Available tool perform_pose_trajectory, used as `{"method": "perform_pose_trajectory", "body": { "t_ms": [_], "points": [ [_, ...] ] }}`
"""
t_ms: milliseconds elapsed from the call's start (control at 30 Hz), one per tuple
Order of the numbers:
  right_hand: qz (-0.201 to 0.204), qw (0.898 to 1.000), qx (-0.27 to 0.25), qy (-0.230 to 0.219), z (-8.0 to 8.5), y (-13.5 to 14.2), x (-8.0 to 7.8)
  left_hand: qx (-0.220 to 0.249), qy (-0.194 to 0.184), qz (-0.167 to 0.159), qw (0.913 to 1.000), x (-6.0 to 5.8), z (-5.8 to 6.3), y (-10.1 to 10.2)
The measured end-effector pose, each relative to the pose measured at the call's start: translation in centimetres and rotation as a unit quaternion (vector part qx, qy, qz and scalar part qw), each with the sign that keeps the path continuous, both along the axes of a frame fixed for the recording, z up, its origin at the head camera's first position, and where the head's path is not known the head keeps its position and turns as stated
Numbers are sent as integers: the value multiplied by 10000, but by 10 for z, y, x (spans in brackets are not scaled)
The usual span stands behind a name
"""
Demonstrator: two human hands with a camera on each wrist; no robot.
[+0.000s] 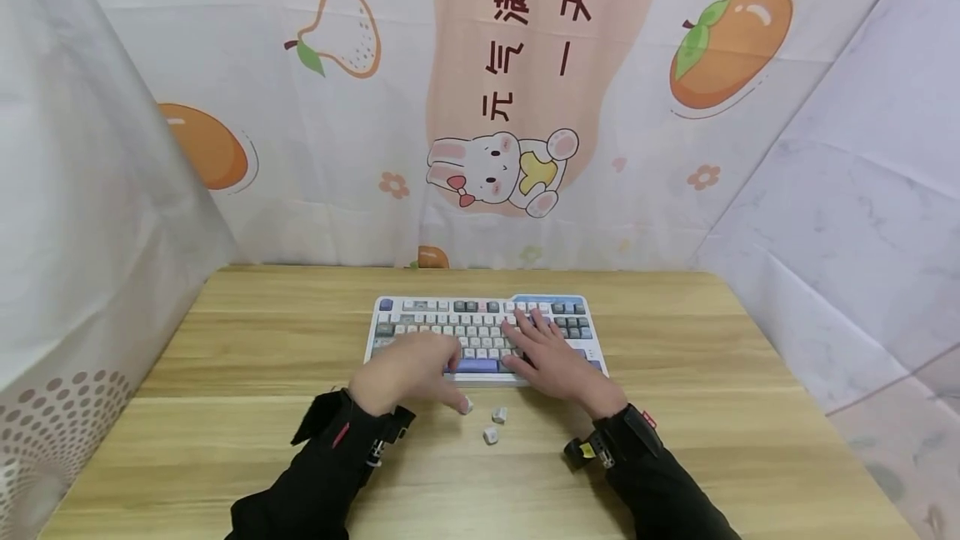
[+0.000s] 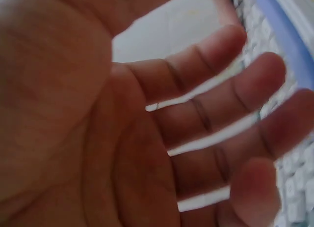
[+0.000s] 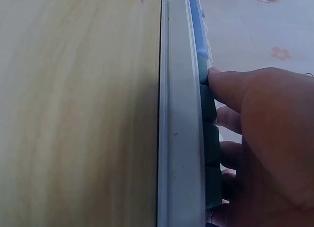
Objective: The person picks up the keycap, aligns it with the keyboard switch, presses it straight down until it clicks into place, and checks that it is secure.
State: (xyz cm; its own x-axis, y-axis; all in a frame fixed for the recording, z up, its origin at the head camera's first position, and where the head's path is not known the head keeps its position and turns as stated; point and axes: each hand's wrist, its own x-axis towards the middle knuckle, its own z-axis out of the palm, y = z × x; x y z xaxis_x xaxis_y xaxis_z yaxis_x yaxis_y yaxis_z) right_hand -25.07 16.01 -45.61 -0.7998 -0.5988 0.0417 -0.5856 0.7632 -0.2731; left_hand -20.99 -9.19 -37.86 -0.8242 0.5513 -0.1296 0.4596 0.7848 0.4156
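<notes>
A white mechanical keyboard (image 1: pixel 480 379) with white, grey and blue keys lies on the wooden table. My right hand (image 1: pixel 551 361) rests on its right part, fingers spread over the keys; in the right wrist view the thumb (image 3: pixel 225 84) touches a dark green key in the bottom row. Over the keyboard's lower left hovers my left hand (image 1: pixel 412 369), its thumb tip right by a loose keycap (image 1: pixel 469 405). Between its loosely bent fingers (image 2: pixel 216 50) nothing shows. Two more keycaps, one upper (image 1: pixel 499 415) and one lower (image 1: pixel 491 436), lie in front of the keyboard.
The wooden table (image 1: pixel 285 332) extends to both sides of the keyboard. Behind it hangs a white cloth (image 1: pixel 337 132) printed with fruit, a rabbit and characters, and pale sheets stand at the left and right. Each wrist carries a black strap with a small camera.
</notes>
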Motion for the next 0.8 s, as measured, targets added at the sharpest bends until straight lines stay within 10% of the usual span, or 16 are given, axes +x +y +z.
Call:
{"method": "perform_pose_trajectory", "body": {
  "t_ms": [800],
  "points": [
    [42, 10000, -19, 63, 2, 1, 6, -709, 215, -59, 9972, 13, -35, 30]
  ]
}}
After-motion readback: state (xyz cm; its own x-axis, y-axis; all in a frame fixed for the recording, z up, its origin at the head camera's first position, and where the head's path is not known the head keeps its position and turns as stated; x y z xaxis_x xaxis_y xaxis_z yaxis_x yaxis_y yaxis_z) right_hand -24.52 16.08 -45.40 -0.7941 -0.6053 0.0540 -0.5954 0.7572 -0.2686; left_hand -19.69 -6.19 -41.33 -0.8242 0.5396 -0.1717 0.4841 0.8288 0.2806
